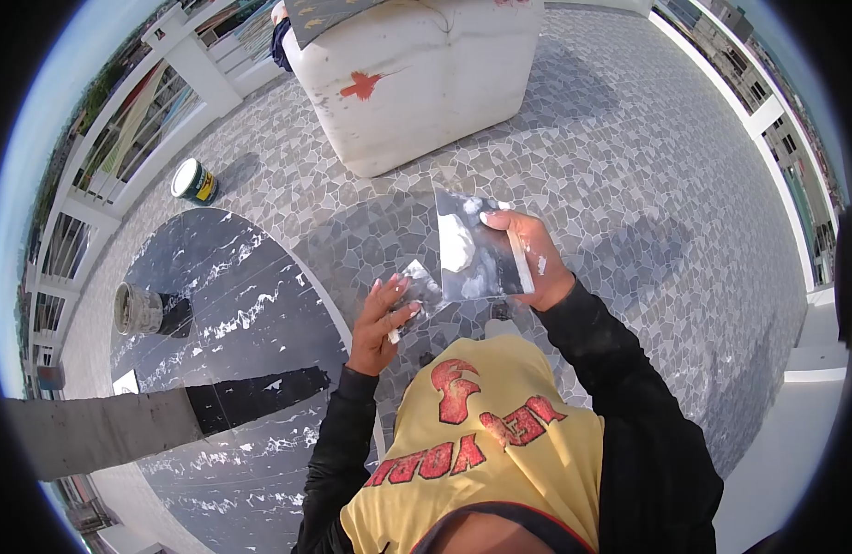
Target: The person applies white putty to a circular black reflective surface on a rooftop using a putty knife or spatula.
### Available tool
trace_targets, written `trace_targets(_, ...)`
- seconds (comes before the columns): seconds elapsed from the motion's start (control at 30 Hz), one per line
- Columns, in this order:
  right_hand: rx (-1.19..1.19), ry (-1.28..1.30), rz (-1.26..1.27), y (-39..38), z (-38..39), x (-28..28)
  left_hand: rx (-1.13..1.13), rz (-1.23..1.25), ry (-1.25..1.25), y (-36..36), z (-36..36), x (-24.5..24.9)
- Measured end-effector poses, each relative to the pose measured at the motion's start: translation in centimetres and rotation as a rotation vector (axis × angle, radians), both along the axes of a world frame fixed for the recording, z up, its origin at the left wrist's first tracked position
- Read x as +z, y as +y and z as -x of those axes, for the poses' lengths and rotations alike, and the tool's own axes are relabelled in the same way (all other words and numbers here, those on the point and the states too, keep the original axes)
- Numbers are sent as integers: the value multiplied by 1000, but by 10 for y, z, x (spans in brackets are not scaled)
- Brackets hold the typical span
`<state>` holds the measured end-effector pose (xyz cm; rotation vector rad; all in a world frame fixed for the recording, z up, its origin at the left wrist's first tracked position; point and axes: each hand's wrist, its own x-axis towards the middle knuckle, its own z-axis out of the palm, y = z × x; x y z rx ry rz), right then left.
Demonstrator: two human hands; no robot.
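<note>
My right hand (534,254) grips a wide flat putty blade (486,263) by its right edge, thumb on top. White paste (456,244) lies in a thick patch on its left side, with thinner smears across the rest. My left hand (380,319) holds a smaller putty scraper (424,284), its fingers spread over the plate, which is smeared with white. The scraper's corner is close to the lower left edge of the wide blade. White residue marks my right hand.
A dark round tabletop (223,305) with white streaks stands at the left. On it are a smeared bucket (138,309) and a white piece (125,382). A grey post (112,432) crosses the lower left. Beyond are a labelled tub (195,183), a large white box (426,83) and railings (191,69).
</note>
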<state>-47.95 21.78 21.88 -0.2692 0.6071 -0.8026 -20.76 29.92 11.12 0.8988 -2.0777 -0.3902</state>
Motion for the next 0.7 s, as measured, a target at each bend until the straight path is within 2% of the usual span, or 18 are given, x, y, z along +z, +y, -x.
trace_targets(0.07,-101,15,75,-20,16,1,121,-353,387,5,19,-12)
trace_targets(0.1,-128,60,248,-22,20,15,153,-343,401,3,33,-8)
trace_targets(0.13,-86,64,254,-27,19,16,192,-554,856,-1,50,2)
trace_targets(0.17,-173,143,480,-32,16,16,215,-744,1322,-5,67,17)
trace_targets(0.2,-261,211,706,-35,16,15,204,-841,1439,-11,83,45)
trace_targets(0.23,-118,474,892,-41,35,-6,164,-929,1518,-17,91,57)
trace_targets(0.27,-78,469,898,-49,38,-3,116,-1020,1598,-24,100,65)
trace_targets(0.33,-85,627,1739,-57,37,7,77,-996,1672,-41,122,85)
trace_targets(0.4,15,635,1809,-62,42,4,29,-969,1730,-54,141,97)
trace_targets(0.47,101,644,1882,-76,55,0,123,-817,1643,-63,156,102)
trace_targets(0.53,162,733,2004,-101,71,-12,142,-767,1670,-70,170,95)
trace_targets(0.6,170,693,1969,-126,81,-29,224,-733,1669,-76,183,88)
trace_targets(0.67,214,894,1962,-160,93,-56,301,-706,1701,-80,196,90)
trace_targets(0.7,96,983,2086,-168,94,-56,277,-686,1721,-81,200,89)
